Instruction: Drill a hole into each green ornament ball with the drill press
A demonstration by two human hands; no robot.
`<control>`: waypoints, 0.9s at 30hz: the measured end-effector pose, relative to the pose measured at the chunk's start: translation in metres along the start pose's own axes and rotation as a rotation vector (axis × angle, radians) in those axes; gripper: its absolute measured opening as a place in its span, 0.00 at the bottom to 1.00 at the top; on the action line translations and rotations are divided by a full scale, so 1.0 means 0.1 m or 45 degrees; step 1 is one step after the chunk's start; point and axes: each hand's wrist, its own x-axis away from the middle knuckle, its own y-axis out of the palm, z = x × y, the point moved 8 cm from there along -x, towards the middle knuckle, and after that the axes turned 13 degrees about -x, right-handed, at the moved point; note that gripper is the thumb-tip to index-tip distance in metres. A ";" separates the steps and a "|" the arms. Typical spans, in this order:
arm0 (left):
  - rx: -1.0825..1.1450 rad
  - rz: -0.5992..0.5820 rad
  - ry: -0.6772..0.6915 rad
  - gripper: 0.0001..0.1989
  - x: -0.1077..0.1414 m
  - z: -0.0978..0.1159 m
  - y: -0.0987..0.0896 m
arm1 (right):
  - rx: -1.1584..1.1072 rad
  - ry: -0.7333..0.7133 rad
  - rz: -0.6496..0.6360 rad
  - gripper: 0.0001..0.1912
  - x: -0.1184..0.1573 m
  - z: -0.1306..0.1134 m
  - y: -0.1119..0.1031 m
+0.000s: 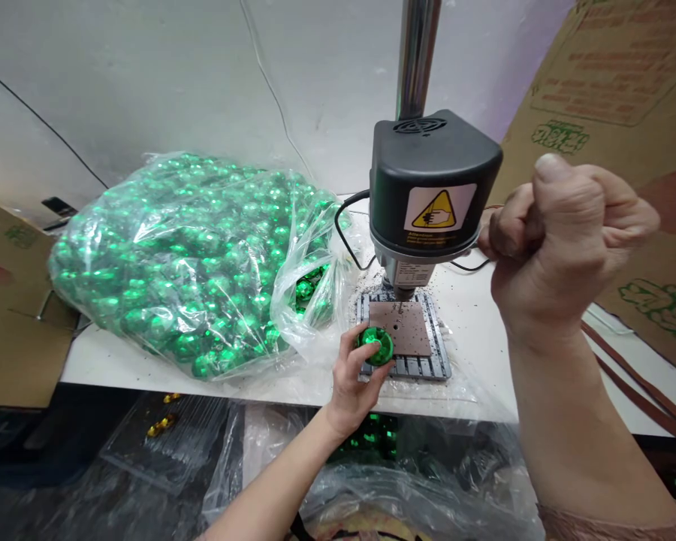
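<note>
My left hand (354,376) pinches a shiny green half ball (379,346), its hollow side facing up, with a finger reaching inside. It is over the front left of a brown board (415,330) that has a small hole. That board lies on the slotted metal base (428,368) of a small bench drill press (433,165). The drill bit (401,306) points down just behind the half ball, apart from it. At the right side of the drill head, my right hand (563,233) is closed in a fist around the drill press handle, which the fingers mostly hide.
A large clear plastic bag (174,255) full of shiny green pieces fills the table's left side. Cardboard boxes (16,315) stand at both sides. Dark shavings lie around the base. Below the front edge, more green pieces (372,436) sit in clear plastic; gold pieces (161,427) lie lower left.
</note>
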 end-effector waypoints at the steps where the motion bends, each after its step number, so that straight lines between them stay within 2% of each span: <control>1: -0.008 -0.069 0.036 0.21 0.05 0.02 0.02 | -0.001 -0.001 0.000 0.26 0.00 0.00 0.00; 3: -0.012 -0.275 0.128 0.21 0.26 0.10 0.08 | -0.004 0.001 0.012 0.25 0.01 0.00 -0.02; 6: -0.011 -0.606 0.296 0.18 0.76 0.23 0.11 | 0.002 -0.003 0.007 0.26 0.03 0.00 -0.02; 7: -0.034 -0.754 0.338 0.17 0.96 0.25 0.13 | 0.009 -0.010 0.001 0.26 0.04 -0.01 -0.02; 9: -0.136 -1.164 0.337 0.16 1.39 0.19 0.21 | 0.024 -0.031 -0.004 0.25 0.05 -0.02 -0.01; 11: -0.276 -1.535 0.152 0.20 1.75 -0.02 0.27 | 0.037 -0.041 0.008 0.24 0.06 -0.02 -0.02; 13: -0.444 -1.725 -0.188 0.26 1.93 -0.31 0.25 | 0.043 -0.036 0.020 0.25 0.07 -0.02 -0.02; 15: -0.652 -1.879 -0.499 0.33 2.00 -0.55 0.18 | 0.047 -0.028 0.030 0.25 0.07 -0.02 -0.03; 16: -0.727 -1.973 -0.583 0.36 1.99 -0.61 0.15 | 0.050 -0.027 0.033 0.25 0.07 -0.03 -0.03; 18: -0.678 -2.136 -0.570 0.33 1.87 -0.55 0.11 | 0.066 -0.022 0.037 0.25 0.07 -0.03 -0.03; 19: -0.524 -2.158 -0.508 0.28 1.73 -0.44 0.11 | 0.077 -0.016 0.036 0.25 0.08 -0.03 -0.03; 20: -0.303 -2.102 -0.443 0.23 1.52 -0.30 0.11 | 0.081 -0.018 0.035 0.25 0.08 -0.03 -0.03; 21: -0.055 -1.971 -0.400 0.19 1.24 -0.16 0.09 | 0.080 -0.021 0.034 0.25 0.08 -0.04 -0.03; 22: 0.167 -1.782 -0.394 0.17 0.91 -0.07 0.04 | 0.075 -0.027 0.032 0.25 0.09 -0.04 -0.03; 23: 0.295 -1.538 -0.421 0.16 0.54 -0.07 -0.04 | 0.067 -0.031 0.029 0.25 0.09 -0.03 -0.03; 25: 0.248 -1.035 -0.471 0.15 -0.15 -0.28 -0.23 | 0.050 -0.034 0.024 0.26 0.09 -0.02 -0.03; 27: -0.184 -0.660 -0.485 0.13 -0.67 -0.61 -0.41 | 0.051 -0.031 0.027 0.27 0.09 -0.01 -0.03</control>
